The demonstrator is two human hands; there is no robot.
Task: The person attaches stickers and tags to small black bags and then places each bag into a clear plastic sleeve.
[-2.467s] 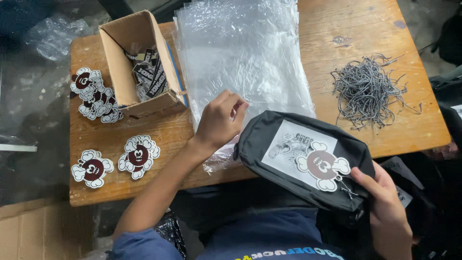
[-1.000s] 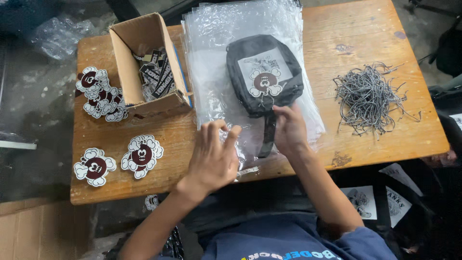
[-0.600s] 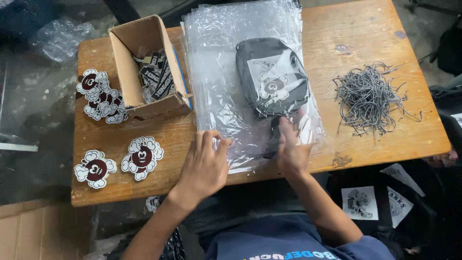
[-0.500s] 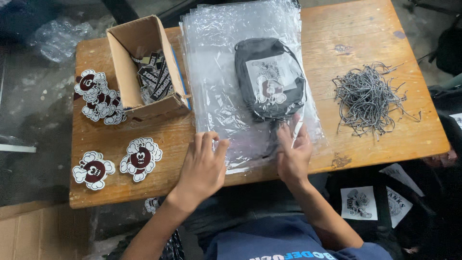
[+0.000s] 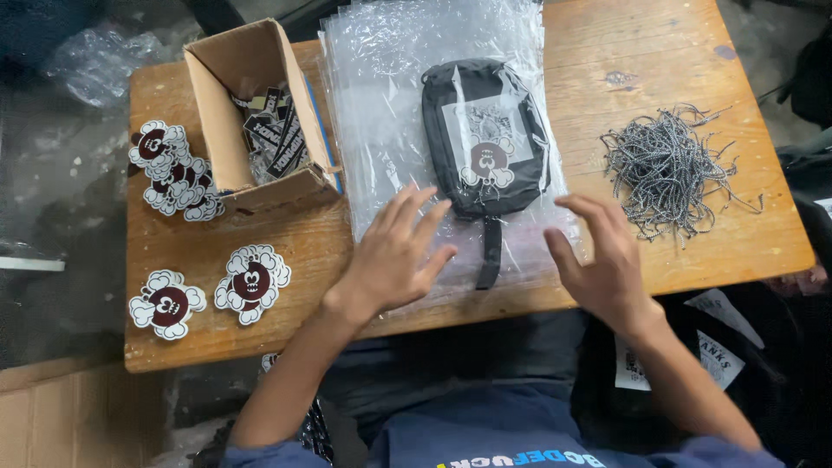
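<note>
Wooden surface (image 5: 693, 52) seen from above, left to right. Flower-shaped stickers (image 5: 208, 290) lie at the near left and others (image 5: 169, 169) at the far left edge. An open cardboard box (image 5: 234, 104) holds dark labels (image 5: 276, 130). At centre, a stack of clear plastic bags (image 5: 381, 78) carries a black pouch (image 5: 485, 139) that lies inside the top bag. The left hand (image 5: 399, 256), fingers spread, rests flat on the plastic; the right hand (image 5: 607, 260), fingers spread and empty, sits at the bag's near right edge. A heap of grey cords (image 5: 667, 169) lies far right.
</note>
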